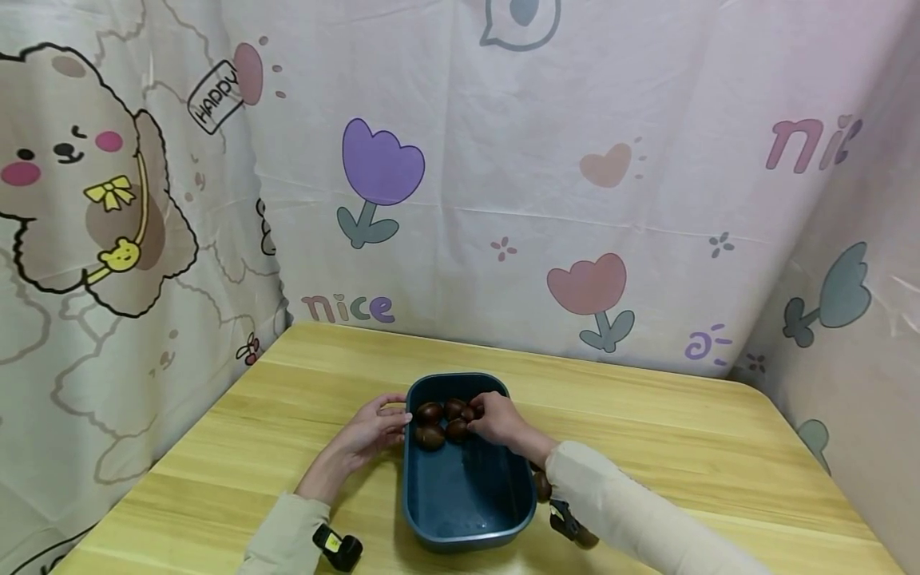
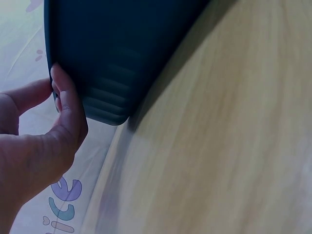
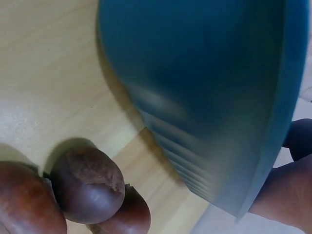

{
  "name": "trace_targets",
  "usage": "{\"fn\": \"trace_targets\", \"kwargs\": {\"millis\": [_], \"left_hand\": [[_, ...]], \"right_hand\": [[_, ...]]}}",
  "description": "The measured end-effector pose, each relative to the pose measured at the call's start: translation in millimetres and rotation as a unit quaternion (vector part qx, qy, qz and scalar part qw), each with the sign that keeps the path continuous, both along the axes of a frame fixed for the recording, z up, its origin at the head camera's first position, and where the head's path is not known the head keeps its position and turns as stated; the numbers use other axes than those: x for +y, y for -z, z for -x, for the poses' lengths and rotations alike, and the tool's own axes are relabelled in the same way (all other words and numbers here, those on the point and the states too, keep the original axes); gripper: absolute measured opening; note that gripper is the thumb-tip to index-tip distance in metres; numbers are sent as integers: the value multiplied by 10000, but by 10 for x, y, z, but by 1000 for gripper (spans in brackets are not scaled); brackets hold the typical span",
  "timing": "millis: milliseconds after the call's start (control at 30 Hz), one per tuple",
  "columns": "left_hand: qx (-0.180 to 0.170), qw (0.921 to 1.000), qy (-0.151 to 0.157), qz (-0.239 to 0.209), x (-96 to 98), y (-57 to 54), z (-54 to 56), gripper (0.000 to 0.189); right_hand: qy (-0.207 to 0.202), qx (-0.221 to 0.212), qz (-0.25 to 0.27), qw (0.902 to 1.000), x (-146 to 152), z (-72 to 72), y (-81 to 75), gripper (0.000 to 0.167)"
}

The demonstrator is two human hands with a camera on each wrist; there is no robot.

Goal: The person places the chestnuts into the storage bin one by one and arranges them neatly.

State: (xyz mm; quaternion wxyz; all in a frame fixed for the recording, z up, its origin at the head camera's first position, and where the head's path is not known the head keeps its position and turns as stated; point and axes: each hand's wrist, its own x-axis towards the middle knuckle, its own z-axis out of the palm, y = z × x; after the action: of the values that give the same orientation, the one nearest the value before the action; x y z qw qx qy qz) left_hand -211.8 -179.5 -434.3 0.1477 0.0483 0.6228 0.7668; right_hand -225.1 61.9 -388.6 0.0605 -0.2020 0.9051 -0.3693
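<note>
So your left hand [image 1: 370, 435] has the left rim of the blue bin [image 1: 467, 491] pinched near its far end, and your right hand [image 1: 497, 419] is reaching in from the right. Looks like it's pinching one chestnut [image 1: 469, 414], though your fingers hide part of it. Bin's mid-table [image 1: 647, 415], with the other chestnuts [image 1: 430, 437] bunched at its far end.

What I'd watch: your right sleeve [image 1: 625, 495] hangs over the loose chestnuts [image 3: 87, 185] on the table, just right of the bin. They're round, so a careless sweep of that forearm could send them rolling. Also, a hard tug from that left pinch could skid or tip the bin, and a sloppy release might bounce the pinched one off its neighbors.

Count: one bin, two hands, four chestnuts clearly on its floor, one at your fingertips (maybe another tucked behind), at least three on the table.
</note>
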Motion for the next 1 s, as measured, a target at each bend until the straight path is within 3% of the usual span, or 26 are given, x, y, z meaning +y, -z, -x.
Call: {"fn": "trace_targets", "kwargs": {"millis": [100,333,600,900,1000], "left_hand": [[1,10000,9,-25,-1,3,-1,42],[-1,10000,1,29,-1,7,0,42],[-5,10000,4,45,1,-11,-1,42],[-11,10000,3,17,10,-22,0,43],[-19,10000,20,-17,9,-19,-4,42]], "right_hand": [[-152,39,5,9999,11,-11,-19,7],[-70,252,-78,9996,54,12,-128,29],[225,526,371,9977,274,100,-194,24],[736,42,739,9945,695,52,-33,16],[690,-112,740,9948,838,23,60,15]]}}
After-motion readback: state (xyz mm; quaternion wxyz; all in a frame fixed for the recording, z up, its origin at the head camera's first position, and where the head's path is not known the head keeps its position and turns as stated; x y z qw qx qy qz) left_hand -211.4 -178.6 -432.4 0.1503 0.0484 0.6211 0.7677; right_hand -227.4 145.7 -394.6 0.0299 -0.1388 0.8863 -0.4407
